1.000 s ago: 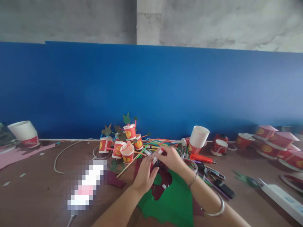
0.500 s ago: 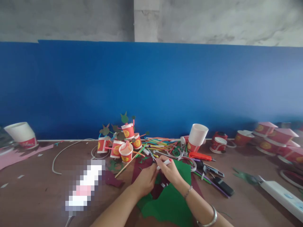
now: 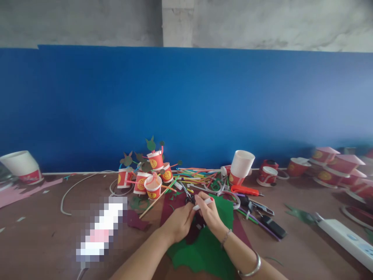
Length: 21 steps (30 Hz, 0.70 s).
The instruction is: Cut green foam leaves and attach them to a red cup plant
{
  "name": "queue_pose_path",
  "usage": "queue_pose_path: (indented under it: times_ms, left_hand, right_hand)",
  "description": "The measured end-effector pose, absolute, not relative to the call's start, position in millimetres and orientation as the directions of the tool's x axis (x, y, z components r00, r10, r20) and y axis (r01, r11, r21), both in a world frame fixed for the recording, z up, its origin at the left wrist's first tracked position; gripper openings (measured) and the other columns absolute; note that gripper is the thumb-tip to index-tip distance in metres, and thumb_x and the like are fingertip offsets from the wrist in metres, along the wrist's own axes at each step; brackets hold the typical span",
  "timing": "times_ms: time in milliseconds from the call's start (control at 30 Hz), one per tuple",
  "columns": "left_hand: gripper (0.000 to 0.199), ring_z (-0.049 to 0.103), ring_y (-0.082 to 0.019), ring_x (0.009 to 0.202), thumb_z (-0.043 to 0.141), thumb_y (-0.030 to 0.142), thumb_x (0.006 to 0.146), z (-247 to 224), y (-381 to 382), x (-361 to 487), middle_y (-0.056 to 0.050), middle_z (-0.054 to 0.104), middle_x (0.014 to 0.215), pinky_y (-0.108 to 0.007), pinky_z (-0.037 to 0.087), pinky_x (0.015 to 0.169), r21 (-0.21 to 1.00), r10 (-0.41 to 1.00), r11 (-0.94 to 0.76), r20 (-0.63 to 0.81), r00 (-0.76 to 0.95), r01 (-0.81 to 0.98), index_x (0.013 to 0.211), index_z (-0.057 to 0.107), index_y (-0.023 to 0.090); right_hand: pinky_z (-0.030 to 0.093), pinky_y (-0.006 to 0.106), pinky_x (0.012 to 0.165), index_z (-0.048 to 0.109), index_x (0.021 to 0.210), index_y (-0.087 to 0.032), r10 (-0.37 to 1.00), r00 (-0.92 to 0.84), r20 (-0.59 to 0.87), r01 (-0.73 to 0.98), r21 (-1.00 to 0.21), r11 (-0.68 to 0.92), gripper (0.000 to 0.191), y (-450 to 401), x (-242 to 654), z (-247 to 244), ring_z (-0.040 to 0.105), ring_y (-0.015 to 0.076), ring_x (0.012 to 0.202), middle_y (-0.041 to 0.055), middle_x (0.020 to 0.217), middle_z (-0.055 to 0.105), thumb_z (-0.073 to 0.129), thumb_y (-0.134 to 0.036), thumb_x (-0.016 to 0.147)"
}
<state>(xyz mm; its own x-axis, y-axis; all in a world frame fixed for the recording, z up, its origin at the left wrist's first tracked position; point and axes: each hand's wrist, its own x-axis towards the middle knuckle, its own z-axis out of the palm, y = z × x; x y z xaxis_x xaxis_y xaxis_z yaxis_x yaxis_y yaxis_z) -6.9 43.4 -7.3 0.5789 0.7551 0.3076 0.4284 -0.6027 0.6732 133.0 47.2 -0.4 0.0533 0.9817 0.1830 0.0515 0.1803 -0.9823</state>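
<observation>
My right hand (image 3: 208, 214) is closed around a white marker (image 3: 204, 203) with a red end. Close against it, my left hand (image 3: 181, 222) has its fingers pinched together; whatever lies between them is hidden. Dark-handled scissors (image 3: 187, 193) lie just beyond the fingertips, blades pointing away. Below both hands spreads green paper (image 3: 201, 252) with a ragged edge, over dark red paper (image 3: 167, 206).
Red paper cups with straws and green paper cutouts (image 3: 153, 186) cluster at back left. Behind the hands lie colourful straws (image 3: 198, 175). A cup stack (image 3: 241, 167), an orange knife (image 3: 246, 190), black keys (image 3: 272, 226) and a power strip (image 3: 344, 237) are rightward.
The view has shifted slightly. The marker has tilted flatter between my fingers, and more of the scissors' handles shows. Both hands stay together over the paper.
</observation>
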Motion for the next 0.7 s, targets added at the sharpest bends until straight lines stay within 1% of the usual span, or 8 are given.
queue_pose_path:
  times_ms: [33,100,267,433,500,567,667,700]
  left_hand:
    - [0.027,0.060,-0.017,0.075,0.024,0.030,0.095,-8.1,42.9,-6.1,-0.005,0.062,0.084,-0.023,0.041,0.065,0.684,0.750,-0.606,0.321,0.579,0.406,0.095,0.048,0.019]
    - [0.025,0.060,-0.017,0.074,0.024,0.028,0.095,-9.9,42.6,-5.1,-0.006,0.062,0.084,-0.024,0.041,0.065,0.696,0.750,-0.602,0.326,0.576,0.390,0.095,0.047,0.018]
    - [0.019,0.056,-0.014,0.055,0.030,0.026,0.093,-9.0,43.4,-6.6,-0.002,0.060,0.069,-0.022,0.035,0.051,0.676,0.767,-0.584,0.280,0.577,0.449,0.094,0.048,0.019]
    - [0.019,0.055,-0.013,0.051,0.034,0.028,0.092,-3.6,42.9,-8.7,0.001,0.058,0.062,-0.020,0.032,0.048,0.659,0.771,-0.580,0.255,0.584,0.478,0.094,0.051,0.020]
    - [0.023,0.057,-0.013,0.053,0.033,0.032,0.092,-2.3,43.0,-9.7,0.002,0.058,0.062,-0.019,0.034,0.050,0.653,0.778,-0.573,0.245,0.579,0.495,0.094,0.054,0.021]
    - [0.026,0.060,-0.014,0.059,0.033,0.036,0.092,-1.9,43.9,-11.7,0.002,0.061,0.066,-0.020,0.037,0.054,0.651,0.799,-0.559,0.256,0.543,0.514,0.099,0.055,0.023]
    - [0.028,0.063,-0.017,0.073,0.033,0.033,0.092,-3.2,47.5,-16.8,0.000,0.065,0.077,-0.023,0.042,0.064,0.662,0.867,-0.494,0.323,0.380,0.564,0.110,0.052,0.023]
    - [0.027,0.063,-0.017,0.077,0.034,0.030,0.091,-4.3,49.3,-18.6,-0.001,0.066,0.080,-0.024,0.043,0.068,0.666,0.880,-0.474,0.350,0.320,0.576,0.109,0.053,0.022]
  right_hand:
    - [0.023,0.020,0.039,0.037,0.054,-0.020,0.980,0.055,0.191,0.060,-0.980,0.188,0.038,47.0,133.7,0.0,0.029,0.0064,0.041,-0.0079,0.045,0.032,0.053,-0.047,0.077]
    - [0.024,0.020,0.039,0.039,0.055,-0.020,0.979,0.051,0.198,0.075,-0.978,0.194,0.039,47.1,134.5,0.0,0.031,0.0068,0.040,-0.0074,0.043,0.034,0.050,-0.049,0.078]
    - [0.024,0.020,0.037,0.042,0.056,-0.020,0.988,0.051,0.146,0.039,-0.989,0.145,0.040,49.8,133.0,-6.0,0.032,0.0074,0.035,-0.0077,0.038,0.035,0.046,-0.052,0.080]
    - [0.022,0.020,0.035,0.042,0.053,-0.020,0.986,0.073,0.150,0.022,-0.989,0.149,0.040,50.6,132.1,-9.5,0.032,0.0075,0.032,-0.0074,0.035,0.035,0.046,-0.050,0.080]
    - [0.024,0.020,0.036,0.043,0.053,-0.020,0.982,0.082,0.170,0.023,-0.985,0.169,0.040,50.3,133.2,-9.1,0.033,0.0076,0.033,-0.0072,0.035,0.035,0.045,-0.049,0.080]
    - [0.027,0.020,0.037,0.046,0.054,-0.019,0.978,0.091,0.185,0.011,-0.983,0.185,0.040,50.5,135.2,-8.3,0.034,0.0078,0.033,-0.0067,0.034,0.037,0.045,-0.049,0.081]
    - [0.029,0.020,0.037,0.054,0.060,-0.018,0.970,0.164,0.181,-0.028,-0.982,0.188,0.040,52.8,139.1,-6.9,0.038,0.0088,0.034,-0.0045,0.036,0.045,0.043,-0.050,0.082]
    - [0.029,0.020,0.037,0.057,0.064,-0.017,0.965,0.196,0.177,-0.039,-0.981,0.188,0.040,53.9,140.3,-6.6,0.041,0.0095,0.035,-0.0030,0.038,0.049,0.044,-0.050,0.082]
